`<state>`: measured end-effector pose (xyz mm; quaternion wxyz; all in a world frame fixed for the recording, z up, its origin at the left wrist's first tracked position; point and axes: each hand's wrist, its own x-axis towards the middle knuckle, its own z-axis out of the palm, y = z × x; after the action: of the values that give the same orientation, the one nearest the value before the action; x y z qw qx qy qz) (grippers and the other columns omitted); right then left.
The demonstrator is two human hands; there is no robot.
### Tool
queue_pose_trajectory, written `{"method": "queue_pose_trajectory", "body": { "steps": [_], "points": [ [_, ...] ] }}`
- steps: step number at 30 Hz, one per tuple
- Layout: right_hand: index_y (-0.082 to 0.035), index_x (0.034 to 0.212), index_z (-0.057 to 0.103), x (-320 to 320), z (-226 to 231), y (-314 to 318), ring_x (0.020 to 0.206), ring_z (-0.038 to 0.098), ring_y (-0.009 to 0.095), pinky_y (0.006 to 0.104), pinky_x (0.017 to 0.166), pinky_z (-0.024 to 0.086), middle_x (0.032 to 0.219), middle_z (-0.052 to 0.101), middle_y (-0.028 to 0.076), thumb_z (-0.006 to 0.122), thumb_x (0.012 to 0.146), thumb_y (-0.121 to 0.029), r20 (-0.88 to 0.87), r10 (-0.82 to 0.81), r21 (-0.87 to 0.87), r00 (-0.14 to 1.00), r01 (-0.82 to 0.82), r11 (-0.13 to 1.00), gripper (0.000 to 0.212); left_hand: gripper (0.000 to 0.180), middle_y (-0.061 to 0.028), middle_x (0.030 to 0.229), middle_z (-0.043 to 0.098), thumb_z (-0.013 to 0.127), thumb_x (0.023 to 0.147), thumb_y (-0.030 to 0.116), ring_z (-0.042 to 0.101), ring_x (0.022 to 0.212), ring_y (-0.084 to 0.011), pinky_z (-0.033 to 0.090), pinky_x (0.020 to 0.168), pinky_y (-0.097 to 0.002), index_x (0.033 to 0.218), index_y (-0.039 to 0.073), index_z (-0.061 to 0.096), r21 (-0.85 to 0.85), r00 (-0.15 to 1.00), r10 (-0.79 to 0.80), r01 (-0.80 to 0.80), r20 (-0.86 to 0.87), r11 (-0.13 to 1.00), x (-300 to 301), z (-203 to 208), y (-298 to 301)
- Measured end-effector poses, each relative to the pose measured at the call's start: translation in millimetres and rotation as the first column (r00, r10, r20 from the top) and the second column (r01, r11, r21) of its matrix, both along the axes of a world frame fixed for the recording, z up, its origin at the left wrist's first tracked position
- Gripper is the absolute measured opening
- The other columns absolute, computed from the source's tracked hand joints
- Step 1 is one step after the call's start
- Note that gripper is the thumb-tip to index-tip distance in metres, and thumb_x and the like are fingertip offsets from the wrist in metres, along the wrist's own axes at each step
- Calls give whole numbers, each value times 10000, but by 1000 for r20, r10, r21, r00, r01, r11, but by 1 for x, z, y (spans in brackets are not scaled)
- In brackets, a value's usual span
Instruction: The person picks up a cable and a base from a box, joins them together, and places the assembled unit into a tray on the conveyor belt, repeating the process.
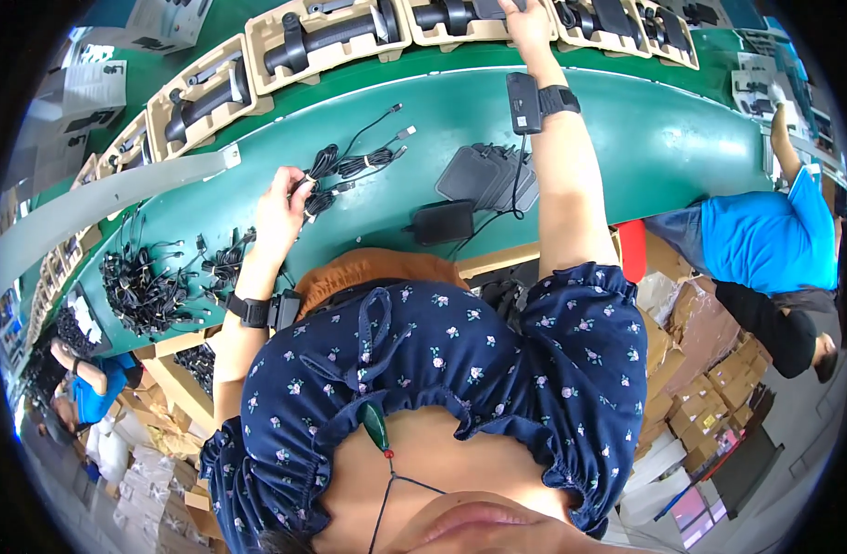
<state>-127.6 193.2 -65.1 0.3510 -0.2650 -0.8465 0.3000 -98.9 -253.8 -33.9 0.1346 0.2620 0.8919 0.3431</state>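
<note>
My left hand (280, 210) has its fingers closed round several bundled black USB cables (324, 166), whose plugs fan out to the right over the green table. At the top edge, my right hand (532, 35) reaches into a beige moulded tray (460, 40). Its thumb side presses on a flat black piece (488, 9) there; the other fingers are partly cut off by the picture's edge. Below my right forearm lies a pile of flat black rounded pieces (474, 175). A heap of tied black cables (142, 286) sits left of my left hand.
More beige trays (326, 55) with black tube-shaped parts line a green belt beyond the table. A wire runs from a small device (525, 103) on my right wrist past a black box (444, 222). A pale metal rail (119, 198) crosses at left. Co-workers (765, 242) are at both sides.
</note>
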Motion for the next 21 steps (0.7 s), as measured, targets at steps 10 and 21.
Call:
{"method": "queue_pose_trajectory", "body": {
  "steps": [10,21],
  "points": [
    [-82,1078,566,39,88,-162,914,552,292,383,741,458,908,611,123,623,756,-323,107,661,233,742,-665,709,407,128,-100,814,583,601,767,100,577,766,-269,453,675,-344,868,61,532,-12,956,-102,102,-277,995,9,46,11],
    [-26,1013,453,63,104,-249,583,443,101,260,545,413,701,499,26,382,937,-240,-464,563,-675,684,-684,275,238,490,-102,1095,496,707,703,234,450,1070,-218,374,895,-336,1098,43,487,478,988,112,-47,-110,877,-14,77,34]
  ]
}}
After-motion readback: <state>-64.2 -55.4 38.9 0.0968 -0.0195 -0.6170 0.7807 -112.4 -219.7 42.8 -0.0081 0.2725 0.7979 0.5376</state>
